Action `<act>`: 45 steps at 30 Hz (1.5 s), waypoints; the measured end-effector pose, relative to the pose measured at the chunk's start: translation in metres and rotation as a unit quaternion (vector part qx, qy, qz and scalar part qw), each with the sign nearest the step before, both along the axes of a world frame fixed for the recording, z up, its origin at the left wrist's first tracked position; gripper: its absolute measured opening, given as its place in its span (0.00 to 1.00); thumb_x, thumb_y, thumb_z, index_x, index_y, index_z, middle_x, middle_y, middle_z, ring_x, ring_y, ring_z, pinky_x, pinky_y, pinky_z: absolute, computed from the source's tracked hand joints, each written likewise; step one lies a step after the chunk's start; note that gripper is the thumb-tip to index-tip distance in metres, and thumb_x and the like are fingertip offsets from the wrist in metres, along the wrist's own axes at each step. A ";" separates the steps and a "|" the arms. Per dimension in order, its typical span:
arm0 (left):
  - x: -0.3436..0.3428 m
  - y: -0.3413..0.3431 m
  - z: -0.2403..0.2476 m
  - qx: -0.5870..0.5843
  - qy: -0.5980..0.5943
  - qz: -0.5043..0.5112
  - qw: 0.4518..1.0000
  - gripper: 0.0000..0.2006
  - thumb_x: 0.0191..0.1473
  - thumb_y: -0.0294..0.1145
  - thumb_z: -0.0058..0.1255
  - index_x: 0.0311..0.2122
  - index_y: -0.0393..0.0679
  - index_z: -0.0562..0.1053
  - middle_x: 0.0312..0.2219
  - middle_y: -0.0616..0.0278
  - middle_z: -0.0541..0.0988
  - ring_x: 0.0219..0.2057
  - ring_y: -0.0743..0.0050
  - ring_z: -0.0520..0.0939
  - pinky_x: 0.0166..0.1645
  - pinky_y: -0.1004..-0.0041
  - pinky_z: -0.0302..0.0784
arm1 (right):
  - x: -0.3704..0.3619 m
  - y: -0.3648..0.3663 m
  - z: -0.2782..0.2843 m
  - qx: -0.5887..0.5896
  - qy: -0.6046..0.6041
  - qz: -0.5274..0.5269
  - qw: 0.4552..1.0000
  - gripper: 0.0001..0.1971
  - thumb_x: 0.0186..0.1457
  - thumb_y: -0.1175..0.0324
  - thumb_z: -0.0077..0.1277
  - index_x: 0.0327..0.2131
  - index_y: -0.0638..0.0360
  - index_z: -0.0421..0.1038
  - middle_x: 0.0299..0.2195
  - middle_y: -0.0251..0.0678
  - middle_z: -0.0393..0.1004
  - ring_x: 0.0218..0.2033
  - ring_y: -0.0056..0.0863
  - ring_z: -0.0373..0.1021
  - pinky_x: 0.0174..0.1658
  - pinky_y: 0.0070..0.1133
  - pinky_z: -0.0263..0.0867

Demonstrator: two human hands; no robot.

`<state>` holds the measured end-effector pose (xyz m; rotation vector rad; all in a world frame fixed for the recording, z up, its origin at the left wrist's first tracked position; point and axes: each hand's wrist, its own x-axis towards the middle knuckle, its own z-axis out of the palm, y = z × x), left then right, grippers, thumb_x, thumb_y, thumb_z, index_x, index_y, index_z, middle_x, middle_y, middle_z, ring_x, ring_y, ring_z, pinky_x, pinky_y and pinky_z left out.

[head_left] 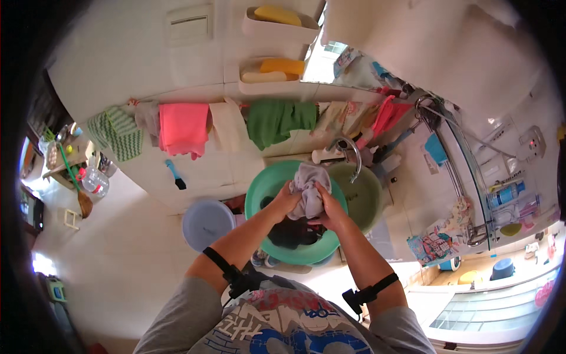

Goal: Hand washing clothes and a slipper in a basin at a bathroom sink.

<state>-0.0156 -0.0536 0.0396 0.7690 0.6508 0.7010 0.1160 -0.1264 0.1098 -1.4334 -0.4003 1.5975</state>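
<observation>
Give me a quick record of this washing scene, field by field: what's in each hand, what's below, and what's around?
Left hand: fingers closed on the grey cloth, from its left side
Right hand: grips the same cloth from the right
Cloth: bunched up, held above the teal basin
In the basin: dark laundry
Behind: green basin under a curved tap
Left of the basins: pale blue lid
On the rail: pink towel, green towel
</observation>
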 end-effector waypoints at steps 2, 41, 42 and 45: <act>-0.003 0.001 0.002 0.021 0.051 -0.027 0.998 0.27 0.50 0.22 0.47 0.56 0.42 0.55 0.48 0.55 0.69 0.47 0.66 0.73 0.50 0.70 0.69 | 0.002 -0.001 0.003 -0.050 -0.021 0.027 0.998 0.39 0.48 0.37 0.44 0.57 0.51 0.54 0.54 0.38 0.60 0.55 0.46 0.56 0.54 0.51 0.47; -0.021 -0.037 0.046 -0.015 0.068 0.195 0.978 0.22 0.53 0.33 0.48 0.50 0.36 0.60 0.43 0.52 0.71 0.42 0.62 0.76 0.43 0.65 0.76 | 0.075 -0.044 0.036 0.281 -0.185 0.030 0.941 0.18 0.58 0.62 0.45 0.46 0.66 0.65 0.35 0.33 0.70 0.38 0.22 0.68 0.39 0.23 0.69; -0.020 -0.040 0.047 -0.016 0.067 0.193 0.979 0.22 0.53 0.33 0.48 0.50 0.36 0.60 0.43 0.52 0.71 0.42 0.62 0.76 0.43 0.65 0.76 | 0.073 -0.043 0.042 0.300 -0.158 0.023 0.940 0.17 0.58 0.63 0.44 0.45 0.66 0.65 0.37 0.34 0.70 0.39 0.22 0.68 0.40 0.23 0.70; -0.023 -0.043 0.043 -0.049 0.108 0.199 0.973 0.21 0.53 0.34 0.47 0.50 0.36 0.60 0.43 0.51 0.71 0.41 0.61 0.76 0.43 0.64 0.76 | 0.067 -0.039 0.059 0.328 -0.122 0.024 0.936 0.15 0.59 0.64 0.43 0.44 0.66 0.66 0.39 0.36 0.71 0.38 0.22 0.69 0.40 0.23 0.71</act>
